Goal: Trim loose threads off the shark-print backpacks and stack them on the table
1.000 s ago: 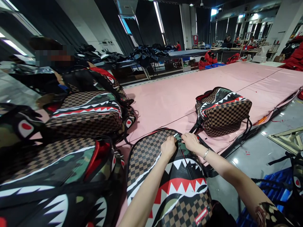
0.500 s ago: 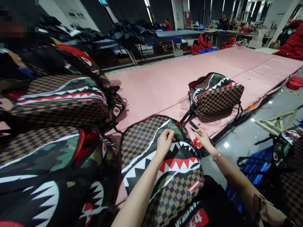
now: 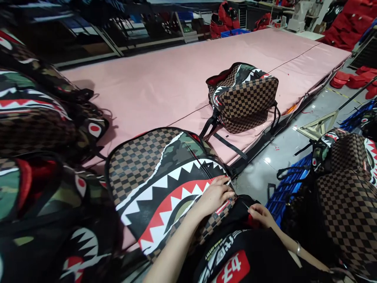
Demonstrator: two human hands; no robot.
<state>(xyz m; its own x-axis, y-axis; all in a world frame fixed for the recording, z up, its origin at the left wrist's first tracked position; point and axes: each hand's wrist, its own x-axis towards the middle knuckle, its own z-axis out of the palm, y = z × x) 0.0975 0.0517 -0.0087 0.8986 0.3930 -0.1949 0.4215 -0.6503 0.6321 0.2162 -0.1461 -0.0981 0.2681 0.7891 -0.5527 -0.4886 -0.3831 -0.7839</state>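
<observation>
A brown-and-black checkered backpack (image 3: 141,157) with a camouflage and shark-teeth print lies tilted at the near edge of the pink table, against the person's front. Across its lower right side rests my left hand (image 3: 216,195), fingers bent over the side and gripping it beside a small red label. My right hand (image 3: 261,216) is just right of the backpack, closed on thread snips (image 3: 246,205) whose thin tip points up and left. Their handle is mostly hidden in the fingers, where something red shows.
Another checkered backpack (image 3: 247,98) lies farther back on the pink table (image 3: 153,86), straps trailing. More shark-print backpacks (image 3: 59,220) crowd the left. On the right, backpacks (image 3: 344,196) stand by a blue crate (image 3: 291,184), near a metal frame (image 3: 318,125) on the floor.
My left hand has moved from the backpack's upper zipper area down to its lower right side. My right hand has dropped toward my body with the snips. The view has tilted down and turned right.
</observation>
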